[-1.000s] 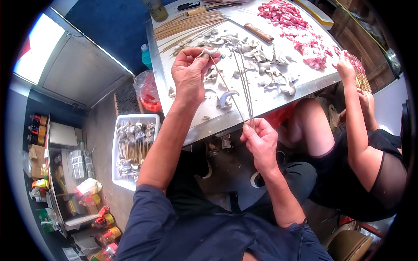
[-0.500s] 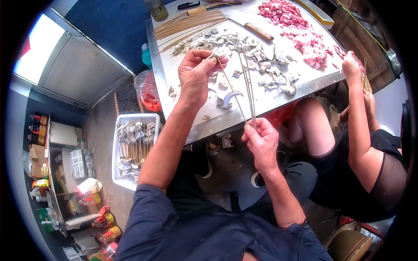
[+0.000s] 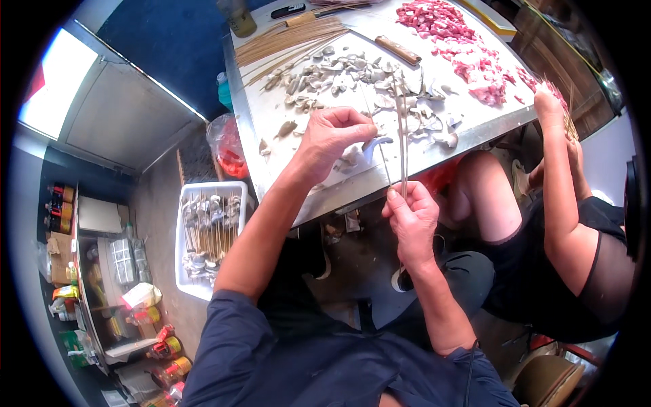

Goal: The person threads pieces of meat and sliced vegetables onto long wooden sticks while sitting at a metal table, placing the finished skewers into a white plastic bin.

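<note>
Spanning far centre: steel table (image 3: 285,173), w/ grey mushroom pieces (image 3: 339,71) spread mid, pink meat bits (image 3: 468,51) far right, bundle of bamboo sticks (image 3: 291,41) far left. White crate (image 3: 186,271) of finished skewers on floor, left of table. Co-worker's arm (image 3: 563,183) at right. Left hand (image 3: 332,139) over table's near edge, fingers pinched on a mushroom piece. Right hand (image 3: 410,220) just below edge, fingers closed round thin skewers (image 3: 403,142) standing upright.

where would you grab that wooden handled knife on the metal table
Grip the knife by its brown wooden handle, coming from above. It lies flat on the table beyond the mushroom pieces, with its handle exposed; the blade is hard to make out.
</note>
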Tool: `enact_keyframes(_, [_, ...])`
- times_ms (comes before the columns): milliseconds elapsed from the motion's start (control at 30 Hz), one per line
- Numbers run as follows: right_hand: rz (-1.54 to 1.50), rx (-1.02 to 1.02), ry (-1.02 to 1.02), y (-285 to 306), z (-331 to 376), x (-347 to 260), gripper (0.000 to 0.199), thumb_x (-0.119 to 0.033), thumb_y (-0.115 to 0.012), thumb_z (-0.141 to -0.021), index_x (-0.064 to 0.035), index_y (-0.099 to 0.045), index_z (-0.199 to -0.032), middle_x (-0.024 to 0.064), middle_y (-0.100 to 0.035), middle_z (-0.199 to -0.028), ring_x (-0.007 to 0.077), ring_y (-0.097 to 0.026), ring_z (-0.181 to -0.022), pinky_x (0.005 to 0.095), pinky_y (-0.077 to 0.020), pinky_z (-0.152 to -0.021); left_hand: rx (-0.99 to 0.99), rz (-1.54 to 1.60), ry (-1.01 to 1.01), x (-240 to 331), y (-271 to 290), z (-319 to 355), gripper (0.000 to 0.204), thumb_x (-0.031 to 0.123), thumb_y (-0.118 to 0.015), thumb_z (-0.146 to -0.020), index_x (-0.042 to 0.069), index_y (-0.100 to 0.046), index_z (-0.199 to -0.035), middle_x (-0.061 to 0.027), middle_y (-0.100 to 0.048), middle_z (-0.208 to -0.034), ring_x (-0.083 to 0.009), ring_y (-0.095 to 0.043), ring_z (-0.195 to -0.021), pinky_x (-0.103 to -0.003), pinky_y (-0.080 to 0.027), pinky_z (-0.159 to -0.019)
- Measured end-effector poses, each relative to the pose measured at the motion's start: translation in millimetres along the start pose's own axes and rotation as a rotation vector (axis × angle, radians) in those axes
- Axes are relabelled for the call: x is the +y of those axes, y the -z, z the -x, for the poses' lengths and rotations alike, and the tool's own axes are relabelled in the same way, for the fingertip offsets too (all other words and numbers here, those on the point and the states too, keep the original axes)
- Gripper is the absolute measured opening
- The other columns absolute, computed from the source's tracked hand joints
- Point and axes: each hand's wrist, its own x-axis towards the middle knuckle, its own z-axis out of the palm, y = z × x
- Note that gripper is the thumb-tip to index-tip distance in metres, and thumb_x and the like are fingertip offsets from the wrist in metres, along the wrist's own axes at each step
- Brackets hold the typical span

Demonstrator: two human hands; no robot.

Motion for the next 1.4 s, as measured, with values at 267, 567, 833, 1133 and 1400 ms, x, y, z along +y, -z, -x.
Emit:
enact_keyframes(267, [-0.032, -0.014, 0.01, 0.2, -1.0, -5.1, 0.003, -0.006, -0.059, -0.093, -0.004, -0.057, -0.091, -0.0024, -0.056, -0.066, 0.0002, -0.042, -0.052, 0.0155, -0.0306, -0.047, 0.352, -0.957, -0.348, -6.5, 58.3, -92.0, 0.02, 0.017, -0.067, -0.079, 0.004, -0.07, -0.094, -0.0073, -0.069, -0.088, -0.0133, -0.063, -0.076, -0.026, -0.051, -0.069])
enact_keyframes(567, [-0.043, -0.014, -0.014, 4.9, -1.4, -8.3, 0.005, -0.008, -0.061, -0.092, -0.004, -0.057, -0.09, -0.0028, -0.057, -0.066, 0.0004, -0.045, -0.055, 0.0161, -0.0338, -0.05, 0.126, -1.389, -0.058, -10.3, 80.1, -154.8, 0.029, 0.024, -0.068, -0.069, 0.006, -0.069, -0.091, -0.0128, -0.065, -0.085, -0.0265, -0.063, -0.082, -0.037, -0.049, -0.074])
enact_keyframes(833, [-0.025, -0.017, -0.01, 6.0, 0.5, -9.7, 0.005, -0.008, -0.061, -0.092, -0.004, -0.058, -0.09, -0.0027, -0.058, -0.067, 0.0012, -0.048, -0.057, 0.0158, -0.0363, -0.053, 0.21, -0.393, -0.007, 12.5, 66.0, -108.6, 0.015, 0.009, -0.073, -0.076, 0.003, -0.06, -0.083, -0.0037, -0.064, -0.074, -0.0106, -0.061, -0.064, -0.022, -0.044, -0.055])
enact_keyframes(1133, [-0.009, -0.059, -0.007, 0.7, 4.9, -7.1, 0.005, -0.007, -0.061, -0.092, -0.0037, -0.058, -0.088, -0.0031, -0.057, -0.068, 0.0024, -0.051, -0.059, 0.0156, -0.0383, -0.054, 0.267, 0.236, -0.004, 3.3, 47.2, -43.5, 0.012, 0.005, -0.064, -0.089, -0.001, -0.062, -0.099, -0.0119, -0.066, -0.088, -0.0239, -0.068, -0.08, -0.036, -0.058, -0.075])
enact_keyframes(1400, [0.014, -0.079, -0.03, -1.8, 5.0, -2.5, 0.005, -0.006, -0.061, -0.091, -0.0035, -0.058, -0.088, -0.003, -0.057, -0.067, 0.0022, -0.051, -0.059, 0.0159, -0.0376, -0.053, 0.319, 0.416, 0.039, 14.7, 28.9, -27.1, 0.014, 0.007, -0.062, -0.091, 0.0, -0.06, -0.102, -0.018, -0.067, -0.1, -0.0313, -0.067, -0.095, -0.039, -0.056, -0.086])
